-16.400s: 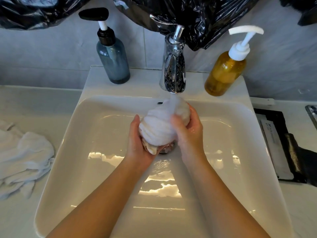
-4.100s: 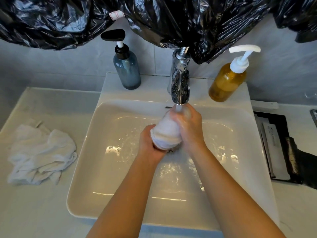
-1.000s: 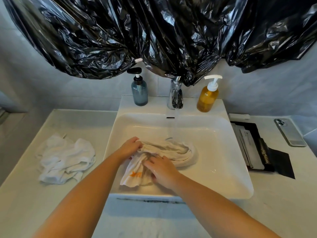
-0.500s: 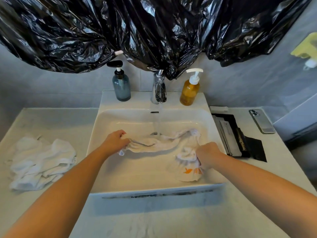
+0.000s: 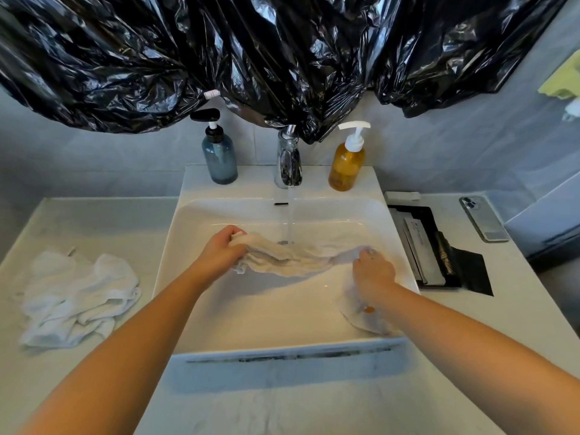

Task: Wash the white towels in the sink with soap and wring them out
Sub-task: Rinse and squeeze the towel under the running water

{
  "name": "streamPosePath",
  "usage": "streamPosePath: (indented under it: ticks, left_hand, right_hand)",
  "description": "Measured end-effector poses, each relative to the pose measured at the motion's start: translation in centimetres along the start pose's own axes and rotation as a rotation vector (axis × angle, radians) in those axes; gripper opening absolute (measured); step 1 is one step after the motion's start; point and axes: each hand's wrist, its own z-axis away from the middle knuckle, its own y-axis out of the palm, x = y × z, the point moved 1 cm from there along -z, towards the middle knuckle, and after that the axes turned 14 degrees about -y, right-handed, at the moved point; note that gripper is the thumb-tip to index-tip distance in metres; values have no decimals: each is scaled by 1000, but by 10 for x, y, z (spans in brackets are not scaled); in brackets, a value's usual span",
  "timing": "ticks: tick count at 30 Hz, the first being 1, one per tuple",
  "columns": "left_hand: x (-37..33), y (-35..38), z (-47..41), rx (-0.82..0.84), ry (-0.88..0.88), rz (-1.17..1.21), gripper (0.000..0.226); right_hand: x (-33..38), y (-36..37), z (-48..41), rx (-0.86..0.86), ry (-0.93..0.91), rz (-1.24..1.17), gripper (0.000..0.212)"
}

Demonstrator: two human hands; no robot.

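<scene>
Low over the sink (image 5: pixel 194 233), both hands spread apart, left hand (image 5: pixel 221 251) and right hand (image 5: pixel 373 274) each gripping the wet towel (image 5: pixel 292 262)

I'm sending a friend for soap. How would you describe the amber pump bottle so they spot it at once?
At the back of the white sink a chrome faucet stands centred. The amber bottle stands right of it. Unlike the blue-grey bottle left of the faucet, whose pump is black, its pump is white.
</scene>
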Motion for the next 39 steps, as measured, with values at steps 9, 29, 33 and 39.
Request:
streamPosePath:
  ticks: [9,29,33,39]
  left_hand:
    - [-48,32,-12,321,-72,485,26]
    - [-50,106,-53,-333,10,554,34]
    - [-38,124,-57,-418,9,330,39]
    - [-34,98,-88,-465,-174,551,27]
  right_hand:
    - [63,-49,-42,-431,-591,-903,65]
    - [75,-53,-85,-482,-53,-1981,15]
    - [74,-57,-84,-550,-219,-1972,19]
    - [86,-51,-85,-420,-185,-2179,18]
